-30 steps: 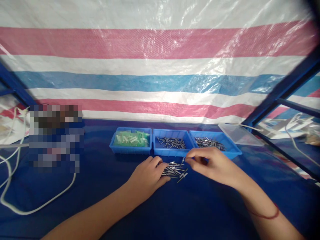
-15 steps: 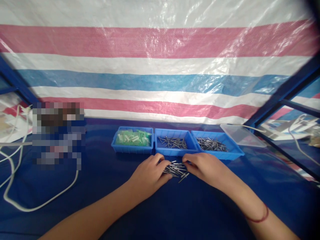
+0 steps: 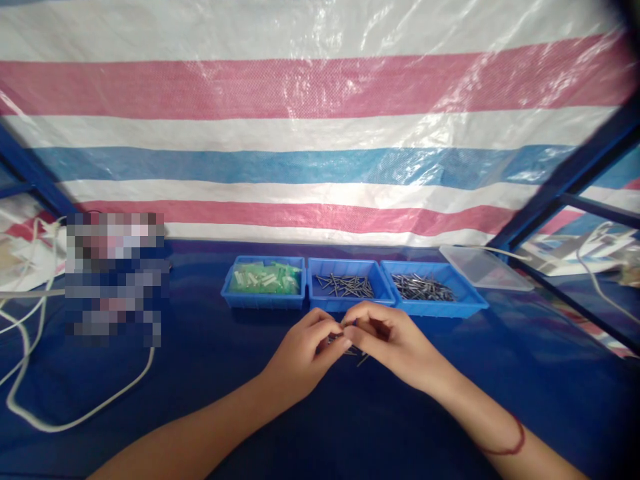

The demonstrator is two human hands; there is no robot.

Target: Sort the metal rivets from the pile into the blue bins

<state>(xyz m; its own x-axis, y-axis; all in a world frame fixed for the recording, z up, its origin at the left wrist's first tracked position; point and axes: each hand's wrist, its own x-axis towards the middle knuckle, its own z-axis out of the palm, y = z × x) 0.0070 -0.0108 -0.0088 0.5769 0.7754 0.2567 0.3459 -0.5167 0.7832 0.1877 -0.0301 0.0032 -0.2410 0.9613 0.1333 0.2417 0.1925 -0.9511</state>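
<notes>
Over a small pile of metal blind rivets [image 3: 353,351] on the dark blue tabletop, my two hands meet at the fingertips. My left hand [image 3: 303,343] is closed, with thumb and index finger pinched at the left side of the pile. Coming in from the right, my right hand [image 3: 387,340] has its thumb and fingers pinched together against the left fingertips. Whatever lies between the fingers is hidden. Most of the pile is covered by the hands; a few thin rivet stems show beneath them.
Behind the hands stand three blue bins: the left bin [image 3: 265,301] with green plastic bags of small pale pieces, the middle bin [image 3: 350,304] and right bin [image 3: 467,305] with rivets. A clear lid [image 3: 487,270] lies at right. A white cable [image 3: 100,419] loops at left.
My right hand has moved left from the pile's right side, and its fingertips now meet those of my left hand. More of the pile is covered. The view has shifted slightly.
</notes>
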